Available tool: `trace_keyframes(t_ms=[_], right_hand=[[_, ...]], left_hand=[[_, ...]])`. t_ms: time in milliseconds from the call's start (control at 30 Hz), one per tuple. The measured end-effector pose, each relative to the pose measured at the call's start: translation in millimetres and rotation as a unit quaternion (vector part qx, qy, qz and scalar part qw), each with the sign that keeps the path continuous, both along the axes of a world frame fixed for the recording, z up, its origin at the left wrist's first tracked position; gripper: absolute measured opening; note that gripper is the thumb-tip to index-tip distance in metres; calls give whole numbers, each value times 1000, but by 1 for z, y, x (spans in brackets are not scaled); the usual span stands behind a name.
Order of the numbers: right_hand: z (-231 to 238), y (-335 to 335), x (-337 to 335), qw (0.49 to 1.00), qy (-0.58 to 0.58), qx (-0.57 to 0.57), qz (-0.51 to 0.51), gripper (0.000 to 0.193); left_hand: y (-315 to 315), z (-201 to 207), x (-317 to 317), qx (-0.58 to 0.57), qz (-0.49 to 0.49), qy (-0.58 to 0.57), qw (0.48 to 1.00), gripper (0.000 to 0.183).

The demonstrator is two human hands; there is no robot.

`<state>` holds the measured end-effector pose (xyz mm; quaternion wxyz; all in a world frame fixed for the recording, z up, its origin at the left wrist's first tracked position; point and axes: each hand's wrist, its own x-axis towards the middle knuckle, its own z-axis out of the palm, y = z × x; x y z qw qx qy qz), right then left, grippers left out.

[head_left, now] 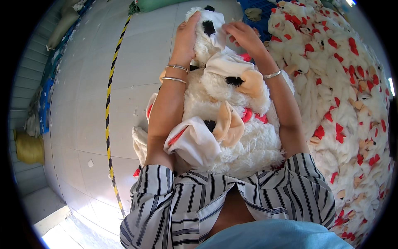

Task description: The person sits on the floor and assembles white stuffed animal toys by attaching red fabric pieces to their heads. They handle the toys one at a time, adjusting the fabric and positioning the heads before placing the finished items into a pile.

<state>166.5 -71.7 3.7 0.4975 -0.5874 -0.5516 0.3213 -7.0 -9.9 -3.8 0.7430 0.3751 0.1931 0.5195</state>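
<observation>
While the left hand point(187, 36) grips a white shaggy plush piece point(203, 47) by its left side, thumb laid along the upper edge, I see the right hand point(245, 36) at the opposite side, its fingers bent toward a smooth white fabric flap point(218, 32). Whether those fingertips pinch the flap or only lie beside it, I cannot tell from this view. The plush piece is at the top centre, well beyond the shirt front, and bears a fuzzy black patch point(208, 28) on its upper face. Directly below it, between the two forearms, I note a pile of cream-white long-haired plush point(253, 145) with peach fabric ears point(229, 124), black patches and red trim; whether the held piece joins this pile, I cannot tell. Two silver bangles point(174, 79) circle the left wrist and one silver bangle point(272, 74) the right. The sleeves belong to a black-and-white striped shirt point(182, 207). To the right I observe a broad heap of white plush skins point(315, 95) dotted with red bows. To the left, a yellow-and-black striped tape line point(108, 103) crosses the pale grey tiled floor point(81, 120); near the left rim stands a rounded yellow bundle point(30, 147).
</observation>
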Motion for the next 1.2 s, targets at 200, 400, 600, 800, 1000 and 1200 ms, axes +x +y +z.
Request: trace_keyframes(t_ms=[200,400,600,800,1000,1200], right_hand=[[4,1,4,997,-15,34,65,29],[7,-3,1,979,111,66,155,21],[16,-12,-5,973,72,17,218,29],[16,-12,-5,973,-76,44,213,30],[13,-15,-6,984,89,-39,152,24],[37,-13,47,967,-103,231,16,23]], left_hand=[[6,-8,-5,41,0,159,986,43],[-7,-8,5,40,41,211,976,63],[13,-24,2,84,30,223,971,70],[8,-22,3,79,58,207,973,66],[-9,-4,7,85,10,276,957,62],[33,-16,-27,41,122,226,966,40]])
